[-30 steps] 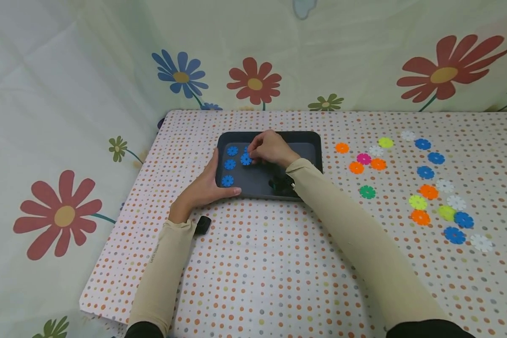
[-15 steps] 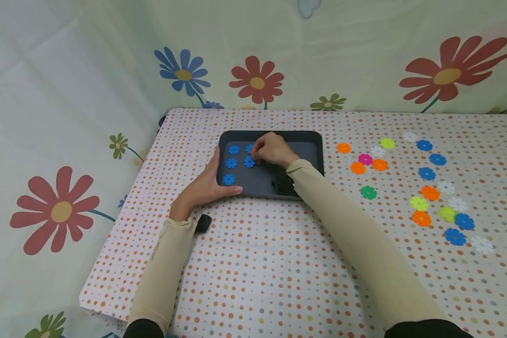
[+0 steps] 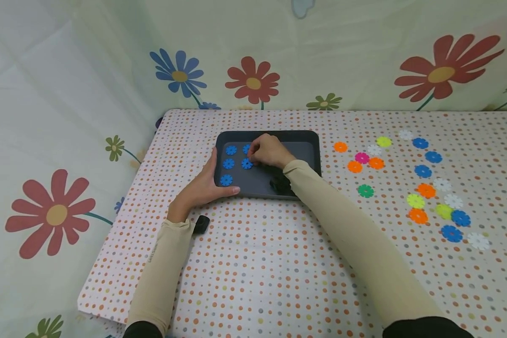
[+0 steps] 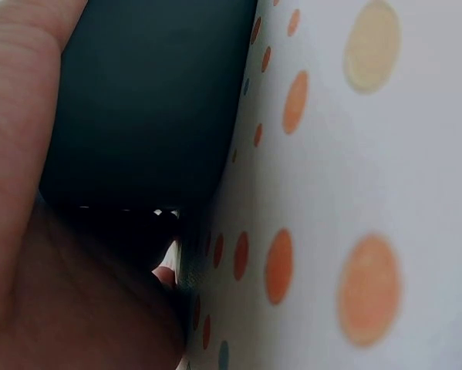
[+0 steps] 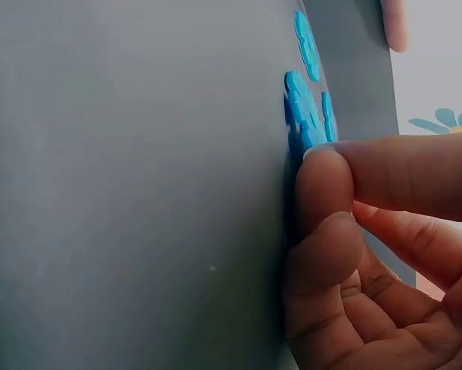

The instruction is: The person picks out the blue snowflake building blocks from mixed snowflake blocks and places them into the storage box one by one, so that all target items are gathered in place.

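Observation:
A dark grey rectangular tray (image 3: 310, 155) lies on the table. My left hand (image 3: 200, 188) holds its near left corner, fingers along the left side and thumb at the front rim. Inside the tray, my right hand (image 3: 271, 151) pinches a blue flower-shaped disc (image 5: 301, 108) between thumb and forefinger. This disc is slightly tilted at the tray floor, as the right wrist view shows. Three blue discs line the left side, among them a middle one (image 3: 228, 163) and a nearest one (image 3: 226, 180). Another blue disc (image 3: 247, 148) is partly hidden behind my right fingers.
Several loose flower discs lie to the right of the tray: orange (image 3: 340, 147), pink (image 3: 362, 157), green (image 3: 365, 190), yellow, white and blue (image 3: 451, 233). A dotted cloth (image 3: 245, 272) covers the table. A flower-print curtain (image 3: 359, 56) hangs behind it.
The pinched blue disc has moved slightly toward the near side, away from the disc behind it. My left hand keeps its place on the tray.

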Demonstrator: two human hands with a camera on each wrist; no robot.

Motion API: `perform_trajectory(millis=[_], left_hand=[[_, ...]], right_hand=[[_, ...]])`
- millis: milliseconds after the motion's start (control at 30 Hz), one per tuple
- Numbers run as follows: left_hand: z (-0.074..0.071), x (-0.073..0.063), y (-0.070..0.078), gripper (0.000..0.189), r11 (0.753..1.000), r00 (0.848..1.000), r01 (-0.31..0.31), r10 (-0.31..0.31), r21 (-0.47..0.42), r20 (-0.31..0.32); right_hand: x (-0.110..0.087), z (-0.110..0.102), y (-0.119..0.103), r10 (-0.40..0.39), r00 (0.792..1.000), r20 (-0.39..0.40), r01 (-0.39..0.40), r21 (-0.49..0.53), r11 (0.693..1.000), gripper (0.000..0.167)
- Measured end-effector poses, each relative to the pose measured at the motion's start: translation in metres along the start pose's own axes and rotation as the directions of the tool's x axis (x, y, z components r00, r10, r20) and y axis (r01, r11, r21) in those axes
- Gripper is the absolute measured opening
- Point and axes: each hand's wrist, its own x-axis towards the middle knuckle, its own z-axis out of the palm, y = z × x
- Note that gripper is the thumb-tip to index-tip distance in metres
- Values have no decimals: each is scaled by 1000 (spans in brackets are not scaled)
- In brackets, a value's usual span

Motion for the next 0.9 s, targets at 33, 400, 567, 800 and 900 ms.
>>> perform_trajectory(millis=[33, 400, 567, 800, 900], left_hand=[[0, 0, 0, 139, 1000, 1000, 0, 0, -4, -1], [0, -1, -3, 139, 1000, 1000, 2, -2, -9, -4], [1, -1, -5, 139, 1000, 1000, 12, -12, 2, -7], [1, 1, -4, 139, 1000, 1000, 0, 0, -6, -5], [0, 0, -3, 139, 1000, 1000, -9, 9, -8, -1]], right_hand=[[0, 0, 0, 0, 1000, -1, 0, -1, 1000, 10], [1, 3, 0, 7, 1000, -1, -7, -21, 1000, 11], [2, 4, 0, 7, 1000, 8, -6, -32, 999, 12], [-3, -1, -4, 7, 1000, 15, -7, -12, 1000, 12], [-7, -3, -6, 9, 999, 32, -9, 1, 1000, 15]])
